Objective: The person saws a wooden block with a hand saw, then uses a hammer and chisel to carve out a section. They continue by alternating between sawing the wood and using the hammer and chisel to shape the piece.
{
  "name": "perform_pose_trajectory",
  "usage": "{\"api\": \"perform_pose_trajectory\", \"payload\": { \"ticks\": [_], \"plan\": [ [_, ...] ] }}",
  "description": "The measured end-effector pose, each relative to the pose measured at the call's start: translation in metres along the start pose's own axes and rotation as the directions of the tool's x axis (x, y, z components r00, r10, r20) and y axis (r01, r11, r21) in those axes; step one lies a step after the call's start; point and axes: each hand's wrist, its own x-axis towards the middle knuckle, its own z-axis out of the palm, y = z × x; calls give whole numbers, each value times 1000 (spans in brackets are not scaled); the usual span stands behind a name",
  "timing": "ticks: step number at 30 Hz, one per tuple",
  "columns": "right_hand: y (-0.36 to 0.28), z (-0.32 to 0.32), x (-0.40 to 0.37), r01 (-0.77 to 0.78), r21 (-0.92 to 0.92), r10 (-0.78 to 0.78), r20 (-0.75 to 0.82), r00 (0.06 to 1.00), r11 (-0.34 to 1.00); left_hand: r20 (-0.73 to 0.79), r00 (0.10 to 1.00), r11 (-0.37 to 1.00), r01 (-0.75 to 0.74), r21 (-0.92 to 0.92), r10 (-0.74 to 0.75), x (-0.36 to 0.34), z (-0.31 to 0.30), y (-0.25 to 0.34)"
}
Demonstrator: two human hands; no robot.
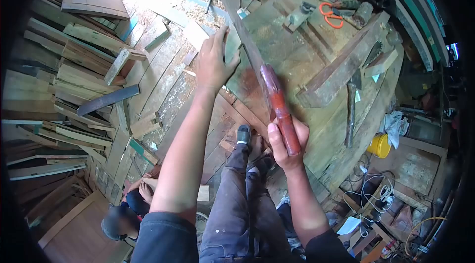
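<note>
My right hand (291, 140) is wrapped around the reddish-brown handle of a handsaw (246, 40). Its long blade points away from me, across the end of a wooden board (231, 45) at the workbench's left edge. My left hand (215, 60) grips that pale greenish board just left of the blade, with the thumb apart from the fingers. Part of the board is hidden under the hand and the blade. Beneath lies the worn wooden workbench (316, 132), dusted with sawdust.
On the bench are orange-handled scissors (330, 15), a thick timber beam (341, 65) and a hammer (351, 109). Wood pieces (84, 72) are stacked at left. Another person (129, 213) is low at the bottom left. A yellow bucket (378, 146) and tangled cables (376, 194) lie at right.
</note>
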Motion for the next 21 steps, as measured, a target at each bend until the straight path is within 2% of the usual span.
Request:
{"api": "perform_pose_trajectory", "payload": {
  "ticks": [2, 3, 6, 8, 9, 11, 12, 13, 16, 18, 19, 21],
  "plan": [
    [5, -5, -6, 17, -52, -17, 2, 1000, 999, -55, 995, 997, -80, -19, 78, -11, 13, -3],
    [-22, 3, 6, -2, -14, 2, 11, 1000, 1000, -71, 992, 995, -101, -1, 101, 0, -7, -6],
    [-50, -8, 14, 80, -51, -79, 18, 997, 995, 20, 999, 997, -43, -63, 44, 4, -9, -1],
    [-72, -16, 18, 78, -49, -79, -27, 996, 996, -3, 999, 997, -33, -72, 33, 2, -11, -1],
    [-86, -23, 25, 144, -84, -145, -9, 989, 986, -18, 999, 997, -33, -75, 31, 3, -10, 1],
    [-102, -37, 19, -13, -62, 13, 2, 1000, 998, -29, 999, 994, -26, -103, 23, 6, -12, 4],
    [-81, -54, 7, -118, 169, 83, 197, 977, 979, -45, 999, 995, -2, -103, -3, 5, -8, 1],
    [-93, -54, 10, -97, 165, 64, 196, 979, 981, -61, 998, 994, 24, -102, -30, 5, -4, -2],
    [-123, -57, 9, -41, 165, 18, 139, 990, 985, -21, 998, 989, 59, -136, -62, 3, -5, -3],
    [-120, -61, -8, -37, 7, 37, -57, 998, 999, 17, 996, 984, 85, -156, -83, 5, -3, -7],
    [-122, -63, -17, -29, 11, 30, -72, 997, 1000, 17, 998, 986, 68, -154, -66, 5, -2, -9],
    [-126, -67, -37, -173, -55, 165, -124, 978, 983, -8, 998, 977, 65, -202, -69, 6, -1, -11]
  ]
}}
